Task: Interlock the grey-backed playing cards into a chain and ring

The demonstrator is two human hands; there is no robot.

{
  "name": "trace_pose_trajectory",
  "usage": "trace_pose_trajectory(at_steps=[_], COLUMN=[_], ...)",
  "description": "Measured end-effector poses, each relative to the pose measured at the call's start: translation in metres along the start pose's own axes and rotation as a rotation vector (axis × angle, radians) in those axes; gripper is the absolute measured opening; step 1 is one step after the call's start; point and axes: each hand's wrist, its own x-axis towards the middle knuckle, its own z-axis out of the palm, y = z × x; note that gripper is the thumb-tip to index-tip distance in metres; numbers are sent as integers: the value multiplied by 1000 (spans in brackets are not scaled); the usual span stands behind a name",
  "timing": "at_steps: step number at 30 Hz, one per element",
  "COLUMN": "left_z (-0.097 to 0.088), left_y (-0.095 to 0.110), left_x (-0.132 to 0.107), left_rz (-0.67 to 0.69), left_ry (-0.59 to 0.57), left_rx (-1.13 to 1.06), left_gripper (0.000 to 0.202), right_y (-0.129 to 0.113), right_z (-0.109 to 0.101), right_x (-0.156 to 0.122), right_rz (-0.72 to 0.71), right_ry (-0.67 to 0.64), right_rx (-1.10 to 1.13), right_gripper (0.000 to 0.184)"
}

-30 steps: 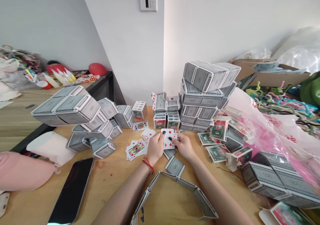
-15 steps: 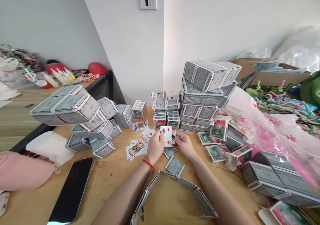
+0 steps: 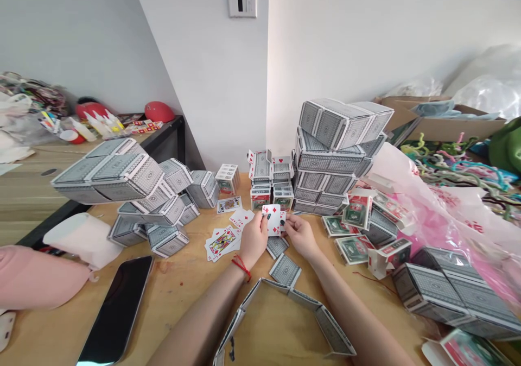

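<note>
My left hand (image 3: 254, 237), with a red string at the wrist, pinches a four of diamonds playing card (image 3: 273, 226) by its left side. From the other side my right hand (image 3: 300, 235) grips a five card (image 3: 283, 218) that shows partly behind the four. Below the hands lie face-down grey-backed cards (image 3: 285, 269). Left of my left hand, face-up cards (image 3: 224, 242) are spread on the table, a jack among them. Between my forearms stands an open frame of folded cards (image 3: 279, 285).
Stacked card blocks (image 3: 152, 184) rise on the left and a taller stack (image 3: 329, 154) at the back right. A phone (image 3: 118, 309) lies front left. Green card boxes (image 3: 354, 246), a pink plastic bag (image 3: 439, 214) and another card block (image 3: 451, 295) fill the right side.
Both hands stay almost where they were, still holding the cards. The whole view has shifted very slightly.
</note>
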Motion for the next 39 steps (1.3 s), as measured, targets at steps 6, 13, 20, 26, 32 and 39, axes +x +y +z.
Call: trace_pose_trajectory(at_steps=[6, 13, 20, 26, 32, 39], left_z=[-2, -5, -11, -10, -9, -6], left_y=[1, 6, 19, 21, 18, 12], left_x=[-6, -9, -13, -15, -13, -11], left_rz=[166, 300, 437, 436, 426, 464], left_ry=[-33, -77, -72, -54, -58, 39], left_rx=[205, 372, 296, 282, 333, 354], left_gripper=[24, 30, 33, 30, 31, 25], right_y=[-1, -1, -1, -1, -4, 0], right_z=[1, 6, 20, 22, 17, 9], right_x=[-4, -9, -18, -19, -15, -9], right_rz=[-23, -126, -132, -134, -138, -223], right_ry=[65, 192, 444, 483, 420, 372], right_rx=[-29, -221, -642, -684, -580, -457], right_gripper=[24, 25, 18, 20, 29, 29])
